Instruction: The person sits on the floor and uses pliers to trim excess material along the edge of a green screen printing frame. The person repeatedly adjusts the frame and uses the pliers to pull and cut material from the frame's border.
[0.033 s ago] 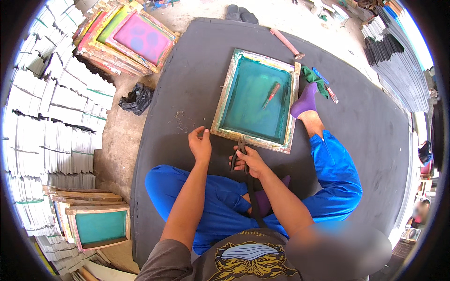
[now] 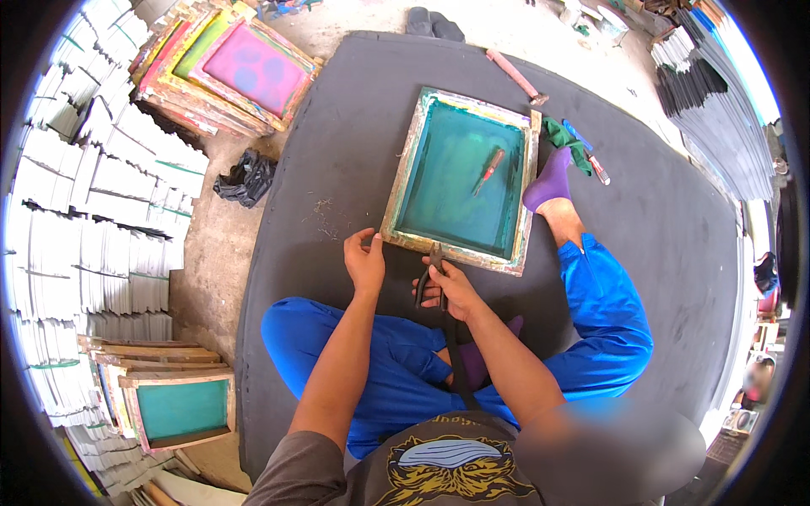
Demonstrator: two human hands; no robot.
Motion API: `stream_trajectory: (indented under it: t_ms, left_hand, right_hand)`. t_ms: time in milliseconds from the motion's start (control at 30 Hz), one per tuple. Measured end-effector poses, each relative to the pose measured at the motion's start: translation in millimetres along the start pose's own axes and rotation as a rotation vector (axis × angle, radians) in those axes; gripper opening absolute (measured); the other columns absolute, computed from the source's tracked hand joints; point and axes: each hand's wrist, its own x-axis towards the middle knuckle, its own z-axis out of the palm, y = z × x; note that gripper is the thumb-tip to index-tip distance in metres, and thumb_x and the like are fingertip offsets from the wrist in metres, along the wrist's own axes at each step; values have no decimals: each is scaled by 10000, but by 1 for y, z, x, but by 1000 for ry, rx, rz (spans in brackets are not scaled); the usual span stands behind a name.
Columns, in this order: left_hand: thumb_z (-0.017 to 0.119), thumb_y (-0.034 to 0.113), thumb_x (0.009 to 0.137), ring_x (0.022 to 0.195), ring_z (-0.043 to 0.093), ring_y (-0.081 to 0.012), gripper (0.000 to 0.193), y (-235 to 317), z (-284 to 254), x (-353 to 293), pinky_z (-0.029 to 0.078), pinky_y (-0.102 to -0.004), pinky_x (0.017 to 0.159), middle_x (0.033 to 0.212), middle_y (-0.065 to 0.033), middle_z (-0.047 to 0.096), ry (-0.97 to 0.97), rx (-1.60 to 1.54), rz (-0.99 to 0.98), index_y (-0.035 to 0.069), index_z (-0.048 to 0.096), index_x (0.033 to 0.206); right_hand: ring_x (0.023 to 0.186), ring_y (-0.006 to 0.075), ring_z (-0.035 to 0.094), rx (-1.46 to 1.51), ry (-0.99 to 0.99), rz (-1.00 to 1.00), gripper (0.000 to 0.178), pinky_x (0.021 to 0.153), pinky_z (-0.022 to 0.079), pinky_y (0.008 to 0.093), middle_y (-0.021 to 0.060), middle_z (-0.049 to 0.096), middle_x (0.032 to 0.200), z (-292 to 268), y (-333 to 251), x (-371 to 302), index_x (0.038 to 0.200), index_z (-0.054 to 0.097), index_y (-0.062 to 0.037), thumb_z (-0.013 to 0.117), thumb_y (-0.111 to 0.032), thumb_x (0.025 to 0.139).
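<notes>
Dark mat (image 2: pixel 337 169) mid-frame: my left hand (image 2: pixel 364 263) pinches the teal screen frame (image 2: pixel 403 173)'s corner, my right hand (image 2: pixel 451 287) grips black pliers (image 2: pixel 434 271) at its edge.

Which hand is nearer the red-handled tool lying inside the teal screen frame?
Right. The right hand grips pliers at the frame's near edge, below the red-handled tool. The left hand sits at the near-left corner, farther away.

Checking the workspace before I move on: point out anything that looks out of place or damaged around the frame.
A red-handled tool lies loose on the teal mesh of the wooden screen frame, inside its border. The right hand holds dark pliers at the frame's near edge; the left hand steadies its corner. No damage visible.
</notes>
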Motion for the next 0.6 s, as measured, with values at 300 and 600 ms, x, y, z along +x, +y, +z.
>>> stream_trajectory:
  t_ms: [300,600]
  left_hand:
    - [725,176,907,711,598,-184,201,-4,7,0,515,-334,710,1037,-111,637,-24,45,42,17,734,1029]
    - [715,183,922,756,616,-191,215,-1,7,-1,518,-336,735,1047,-122,654,-65,100,30,18,731,1058]
  right_hand:
    - [925,267,721,97,44,18,458,669,609,408,146,691,1141,2,0,5,1433,468,-155,474,-439,1074]
    - [929,266,721,161,31,-20,456,681,606,412,137,696,1140,-1,9,14,1404,488,-124,476,-438,1074]
